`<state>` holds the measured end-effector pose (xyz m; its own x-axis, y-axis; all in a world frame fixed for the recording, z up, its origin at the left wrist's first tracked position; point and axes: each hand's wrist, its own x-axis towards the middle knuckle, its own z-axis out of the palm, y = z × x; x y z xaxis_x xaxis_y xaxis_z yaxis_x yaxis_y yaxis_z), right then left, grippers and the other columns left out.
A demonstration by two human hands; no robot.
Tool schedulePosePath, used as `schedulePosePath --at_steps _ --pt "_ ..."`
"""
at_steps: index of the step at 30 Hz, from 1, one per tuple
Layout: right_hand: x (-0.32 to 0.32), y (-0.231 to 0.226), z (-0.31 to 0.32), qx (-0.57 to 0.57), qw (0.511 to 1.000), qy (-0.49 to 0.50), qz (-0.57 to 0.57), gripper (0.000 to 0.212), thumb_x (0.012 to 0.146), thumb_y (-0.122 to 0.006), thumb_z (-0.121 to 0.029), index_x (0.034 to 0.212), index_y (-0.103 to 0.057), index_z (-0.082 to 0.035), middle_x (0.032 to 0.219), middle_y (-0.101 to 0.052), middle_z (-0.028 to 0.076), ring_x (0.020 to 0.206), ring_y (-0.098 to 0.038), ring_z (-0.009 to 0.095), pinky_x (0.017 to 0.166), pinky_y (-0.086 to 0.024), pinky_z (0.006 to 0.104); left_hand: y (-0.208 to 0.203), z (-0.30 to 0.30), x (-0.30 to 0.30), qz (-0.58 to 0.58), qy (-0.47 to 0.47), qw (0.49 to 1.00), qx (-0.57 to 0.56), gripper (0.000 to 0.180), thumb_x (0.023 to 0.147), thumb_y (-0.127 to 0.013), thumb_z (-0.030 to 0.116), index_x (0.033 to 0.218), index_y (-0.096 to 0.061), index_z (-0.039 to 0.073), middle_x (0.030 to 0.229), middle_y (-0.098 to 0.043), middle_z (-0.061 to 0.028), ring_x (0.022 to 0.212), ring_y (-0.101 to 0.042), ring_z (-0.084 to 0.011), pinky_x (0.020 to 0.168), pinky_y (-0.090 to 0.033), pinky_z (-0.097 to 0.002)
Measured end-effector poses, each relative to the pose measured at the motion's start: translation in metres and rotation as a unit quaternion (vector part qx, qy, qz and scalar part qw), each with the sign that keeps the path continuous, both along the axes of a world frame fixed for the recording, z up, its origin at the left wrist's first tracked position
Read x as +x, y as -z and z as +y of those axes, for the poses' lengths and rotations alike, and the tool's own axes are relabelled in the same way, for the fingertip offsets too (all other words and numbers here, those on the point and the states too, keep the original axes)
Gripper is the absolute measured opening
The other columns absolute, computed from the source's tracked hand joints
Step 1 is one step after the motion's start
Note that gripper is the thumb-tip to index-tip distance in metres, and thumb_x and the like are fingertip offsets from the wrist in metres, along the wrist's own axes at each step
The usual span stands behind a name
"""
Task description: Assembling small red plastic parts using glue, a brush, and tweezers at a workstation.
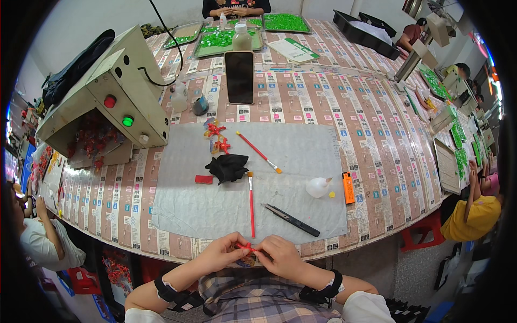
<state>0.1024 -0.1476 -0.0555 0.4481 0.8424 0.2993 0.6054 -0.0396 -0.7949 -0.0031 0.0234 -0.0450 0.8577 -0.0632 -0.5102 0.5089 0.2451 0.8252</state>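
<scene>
My left hand and my right hand meet at the near edge of the table, fingers pinched on a small red plastic piece. Much of that piece is hidden by the fingers. Just beyond lies a grey cloth mat. On it are a red-handled brush, a second red brush, a black utility knife, a crumpled black cloth and a red block. Small red figures with clear and yellow parts lie farther back. A white rounded bottle sits at the right.
An orange lighter lies by the mat's right edge. A metal box machine with lit buttons stands at left, red pieces inside. A phone stands upright before a bottle. Trays of green pieces and several people surround the table.
</scene>
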Motion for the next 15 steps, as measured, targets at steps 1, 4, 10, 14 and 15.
schedulePosePath --at_steps 1,4,10,14,15 --pt "-0.0001 0.0002 -0.0001 -0.001 1.0 0.0 0.0 0.011 0.076 -0.062 -0.008 0.078 -0.052 -0.004 0.073 -0.053 0.009 0.068 -0.054 0.026 0.059 -0.043 0.0348 -0.0007 -0.0001 0.0003 0.003 0.0 1.0 -0.002 0.015 0.09 -0.055 0.01 0.1 -0.05 0.001 0.094 -0.058 -0.0044 0.088 -0.055 -0.0079 0.078 -0.046 -0.0215" --pt "0.0 0.0001 -0.0001 -0.003 1.0 0.0 0.0 0.011 0.076 -0.062 -0.007 0.078 -0.052 -0.004 0.072 -0.053 0.009 0.068 -0.054 0.026 0.059 -0.043 0.0348 0.0004 -0.0001 -0.0001 -0.004 -0.001 1.0 0.001 0.015 0.09 -0.055 0.01 0.1 -0.05 0.001 0.093 -0.059 -0.0046 0.088 -0.055 -0.008 0.078 -0.046 -0.0213" --pt "-0.0002 -0.0008 0.0002 -0.007 1.0 0.001 0.001 0.011 0.076 -0.062 -0.008 0.078 -0.052 -0.004 0.072 -0.053 0.009 0.068 -0.054 0.026 0.059 -0.044 0.0349 0.0024 0.0003 -0.0009 -0.01 0.004 1.0 0.012 0.014 0.09 -0.054 0.01 0.1 -0.049 0.001 0.093 -0.058 -0.0044 0.088 -0.056 -0.0079 0.077 -0.046 -0.0214" --pt "-0.0002 -0.0012 -0.0001 -0.005 1.0 0.002 0.001 0.011 0.076 -0.062 -0.008 0.078 -0.052 -0.004 0.072 -0.053 0.009 0.068 -0.054 0.026 0.059 -0.044 0.0349 0.0013 -0.0001 -0.0005 -0.013 0.001 1.0 0.005 0.014 0.09 -0.054 0.01 0.099 -0.05 0.001 0.093 -0.058 -0.0043 0.088 -0.055 -0.0076 0.077 -0.046 -0.0214" --pt "-0.0002 -0.001 -0.0001 -0.004 1.0 0.001 0.001 0.011 0.076 -0.062 -0.008 0.078 -0.052 -0.004 0.072 -0.053 0.009 0.068 -0.054 0.026 0.059 -0.044 0.0349 0.0013 -0.0002 -0.0005 -0.012 0.001 1.0 0.005 0.014 0.09 -0.054 0.01 0.099 -0.05 0.001 0.093 -0.058 -0.0043 0.087 -0.055 -0.0075 0.077 -0.046 -0.0214"
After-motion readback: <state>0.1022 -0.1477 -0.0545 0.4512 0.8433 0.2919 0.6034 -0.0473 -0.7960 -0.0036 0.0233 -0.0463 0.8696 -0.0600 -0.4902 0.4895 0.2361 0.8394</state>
